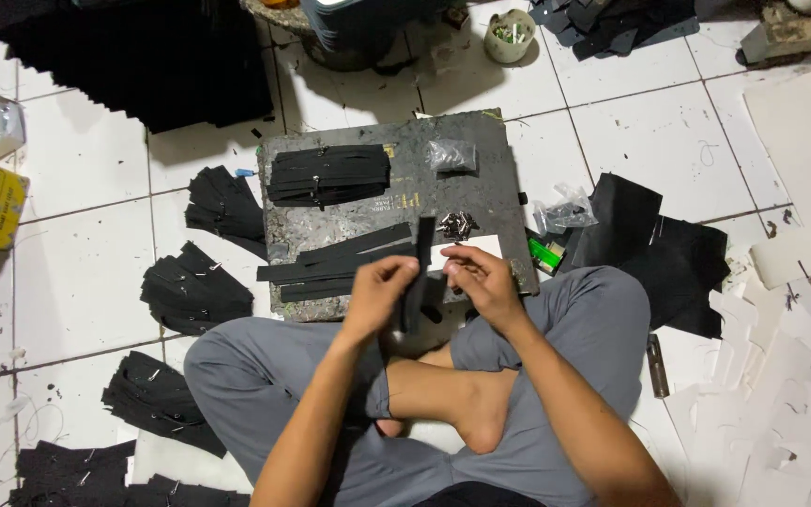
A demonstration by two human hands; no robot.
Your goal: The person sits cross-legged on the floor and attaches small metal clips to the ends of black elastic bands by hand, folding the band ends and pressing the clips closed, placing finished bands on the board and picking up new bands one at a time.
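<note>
I sit on a white tiled floor [77, 282] with dark grout lines; scattered white scraps [772, 394] lie at my right, shadows across the top.

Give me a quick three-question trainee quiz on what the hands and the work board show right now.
1. True or false: the left hand grips the black strap.
2. Which lies on the grey board? A: a stack of black straps; B: a yellow box; C: a white cup.
3. Fill in: the right hand is pinched ____ the strap.

Key: 1 true; 2 A; 3 beside.
</note>
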